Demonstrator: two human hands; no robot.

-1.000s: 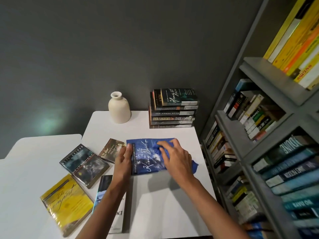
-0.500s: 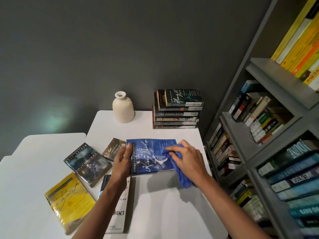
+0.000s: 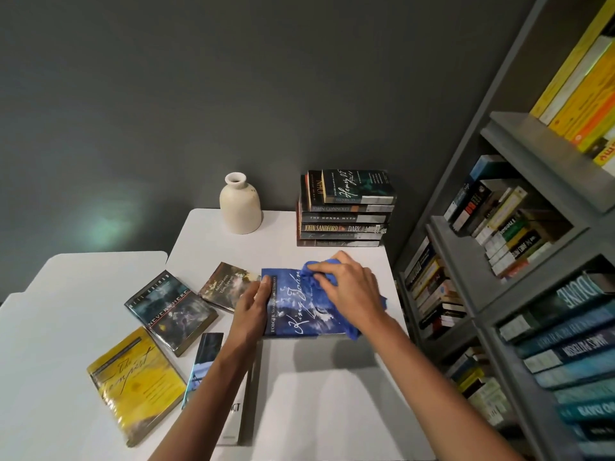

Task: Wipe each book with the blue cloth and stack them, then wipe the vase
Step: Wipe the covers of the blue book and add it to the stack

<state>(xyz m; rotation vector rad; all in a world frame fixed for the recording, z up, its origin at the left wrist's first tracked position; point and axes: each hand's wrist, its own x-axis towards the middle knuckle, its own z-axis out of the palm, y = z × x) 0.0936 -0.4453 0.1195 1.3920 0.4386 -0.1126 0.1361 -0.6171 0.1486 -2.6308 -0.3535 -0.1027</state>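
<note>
A blue King John book lies flat in the middle of the white table. My left hand presses on its left edge with straight fingers. My right hand grips the bunched blue cloth on the book's upper right part; a cloth end sticks out below my wrist. A stack of several books stands at the back right. The cream vase stands upright at the back, left of the stack.
Loose books lie at the left: a yellow one, Neverwhere, Tom Sawyer, and a white-spined one under my left forearm. A second white table adjoins at the left. A grey bookshelf full of books fills the right side.
My right hand has swept the cloth from the book's right side up toward its top edge, bunching it. My left hand stays on the left edge.
</note>
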